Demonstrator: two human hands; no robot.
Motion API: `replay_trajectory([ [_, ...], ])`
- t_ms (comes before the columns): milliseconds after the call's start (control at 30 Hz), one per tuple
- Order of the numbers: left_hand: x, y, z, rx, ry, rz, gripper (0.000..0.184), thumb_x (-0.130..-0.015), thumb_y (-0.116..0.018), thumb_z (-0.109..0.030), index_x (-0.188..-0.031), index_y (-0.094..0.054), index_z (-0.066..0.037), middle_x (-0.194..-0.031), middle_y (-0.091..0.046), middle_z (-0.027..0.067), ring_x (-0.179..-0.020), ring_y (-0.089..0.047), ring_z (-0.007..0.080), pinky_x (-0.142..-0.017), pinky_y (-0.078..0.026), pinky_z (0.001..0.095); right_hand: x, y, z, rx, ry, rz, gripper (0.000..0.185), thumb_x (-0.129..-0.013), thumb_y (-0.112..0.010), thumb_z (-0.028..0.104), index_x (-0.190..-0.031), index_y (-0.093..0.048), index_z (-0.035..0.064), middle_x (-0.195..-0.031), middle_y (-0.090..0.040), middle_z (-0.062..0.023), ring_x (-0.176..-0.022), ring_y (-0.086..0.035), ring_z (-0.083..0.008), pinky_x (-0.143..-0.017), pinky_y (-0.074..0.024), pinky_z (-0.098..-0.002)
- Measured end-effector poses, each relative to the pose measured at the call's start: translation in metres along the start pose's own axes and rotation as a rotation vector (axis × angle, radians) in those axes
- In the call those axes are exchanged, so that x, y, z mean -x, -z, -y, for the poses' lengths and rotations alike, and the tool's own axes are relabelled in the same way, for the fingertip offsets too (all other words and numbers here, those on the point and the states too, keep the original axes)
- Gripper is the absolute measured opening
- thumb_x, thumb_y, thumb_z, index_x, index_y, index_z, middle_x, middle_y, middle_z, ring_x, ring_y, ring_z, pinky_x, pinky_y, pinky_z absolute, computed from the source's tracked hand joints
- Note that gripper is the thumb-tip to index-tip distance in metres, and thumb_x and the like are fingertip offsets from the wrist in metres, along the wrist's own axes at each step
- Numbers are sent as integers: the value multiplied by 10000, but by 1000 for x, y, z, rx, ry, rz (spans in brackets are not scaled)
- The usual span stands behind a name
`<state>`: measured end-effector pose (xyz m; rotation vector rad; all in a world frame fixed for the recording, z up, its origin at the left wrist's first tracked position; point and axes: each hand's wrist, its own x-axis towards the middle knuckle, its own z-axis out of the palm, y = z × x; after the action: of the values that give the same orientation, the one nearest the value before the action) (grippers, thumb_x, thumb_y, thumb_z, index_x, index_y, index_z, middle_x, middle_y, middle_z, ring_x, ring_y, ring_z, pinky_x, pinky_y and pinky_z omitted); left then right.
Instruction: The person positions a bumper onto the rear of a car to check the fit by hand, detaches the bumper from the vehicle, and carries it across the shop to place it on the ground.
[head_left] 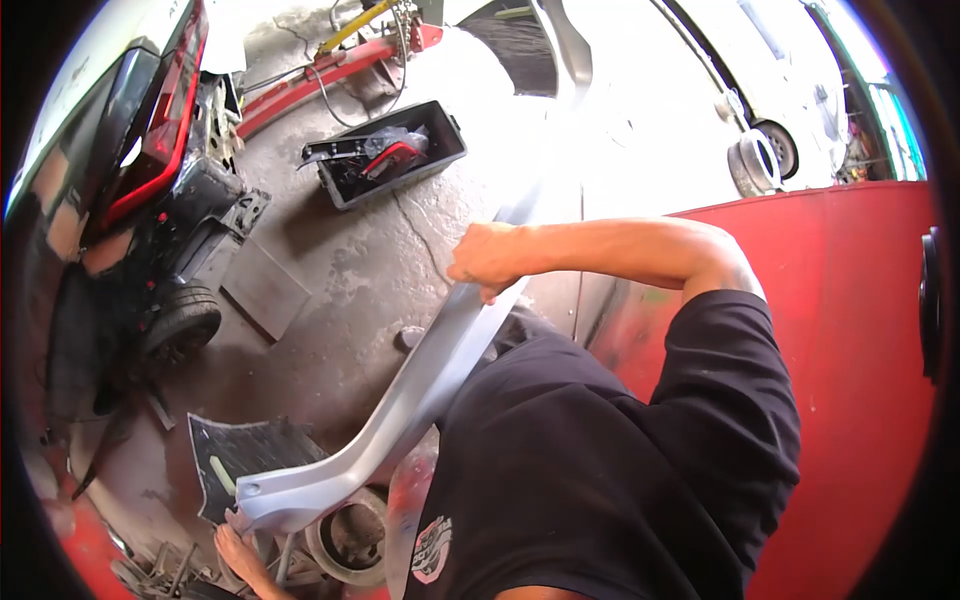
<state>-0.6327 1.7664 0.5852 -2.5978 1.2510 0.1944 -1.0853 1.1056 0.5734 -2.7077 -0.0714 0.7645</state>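
A long silver car bumper cover (pixel 405 390) stretches diagonally in front of my body, from the lower left to the bright top of the view. My right hand (pixel 487 262) is closed over its upper edge near the middle. Down at the lower left, my left hand (pixel 240 555) grips the bumper cover's near end, with part of the fingers hidden. Dark inner faces show at both curled ends, the near one (pixel 245 455) bearing a pale strip. Glare washes out part of the far half.
A vehicle with a red tail light (pixel 175 130) and exposed rear parts stands left. Ahead are a black bin (pixel 395 155) holding parts and a red beam (pixel 330 80) with chain. A red panel (pixel 830 330) is at right, a loose wheel rim (pixel 350 535) below.
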Motion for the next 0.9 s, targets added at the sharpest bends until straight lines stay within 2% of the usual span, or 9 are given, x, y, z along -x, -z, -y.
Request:
replay_trajectory([
  [133,-31,40,-94,39,-124,-221,396,-713,-761,-51,-1023,-534,45,-1024,-545,251,-1065,-518,460,-940,-424,514,43,-30,-46,33,-122,-26,475,-653,-881,438,-883,-726,52,-818,-727,-123,-861,-723,-341,-744,-557,-456],
  [267,-12,88,-206,42,-94,-183,357,-774,-727,-107,-1014,-516,51,-1016,-528,254,-1040,-505,476,-915,-413,520,135,-65,-100,17,-131,-106,499,-649,-881,453,-917,-727,61,-810,-725,-118,-863,-725,-331,-744,-559,-455],
  [400,-13,87,-272,-29,-216,-292,364,-878,-683,-169,-1101,-524,71,-1074,-529,283,-1071,-501,495,-941,-406,534,190,-86,-173,23,-152,-171,488,-620,-900,432,-925,-734,90,-841,-735,-108,-874,-728,-326,-745,-564,-448],
  [433,-13,102,-297,23,-123,-133,413,-911,-667,-202,-1180,-527,80,-1155,-547,293,-1123,-507,496,-972,-407,536,205,-92,-190,2,-168,-180,488,-620,-900,432,-925,-734,90,-841,-735,-108,-874,-728,-326,-745,-564,-448],
  [600,8,124,-382,-127,-223,-333,480,-833,-744,-127,-1227,-550,68,-1166,-593,256,-1091,-557,463,-951,-439,515,285,-111,-263,60,-130,-259,464,-592,-910,399,-920,-741,118,-853,-741,-90,-888,-736,-300,-751,-574,-435],
  [700,18,144,-428,-19,-174,-244,488,-794,-746,-76,-1239,-587,45,-1211,-622,220,-1138,-576,423,-978,-454,495,323,-117,-297,130,-134,-307,484,-608,-910,440,-943,-746,132,-883,-748,-75,-918,-736,-287,-770,-583,-425],
  [733,23,172,-464,-244,-150,-207,617,-908,-756,-400,-1321,-576,21,-1209,-650,247,-1069,-635,406,-882,-525,493,326,-119,-308,135,-127,-324,493,-613,-910,448,-955,-747,132,-894,-749,-75,-929,-735,-285,-773,-582,-425],
  [800,17,185,-513,-208,-104,-279,450,-899,-742,-369,-1155,-677,-4,-1091,-682,210,-1001,-634,418,-849,-519,477,332,-118,-330,141,-132,-290,505,-613,-910,454,-965,-746,131,-905,-750,-76,-936,-734,-285,-778,-581,-427],
  [900,12,191,-577,-79,-60,-275,479,-886,-760,-381,-1166,-673,-2,-1096,-683,208,-996,-635,414,-864,-510,498,349,-120,-369,135,-130,-245,521,-612,-911,463,-977,-746,129,-921,-752,-75,-945,-732,-288,-787,-578,-431],
])
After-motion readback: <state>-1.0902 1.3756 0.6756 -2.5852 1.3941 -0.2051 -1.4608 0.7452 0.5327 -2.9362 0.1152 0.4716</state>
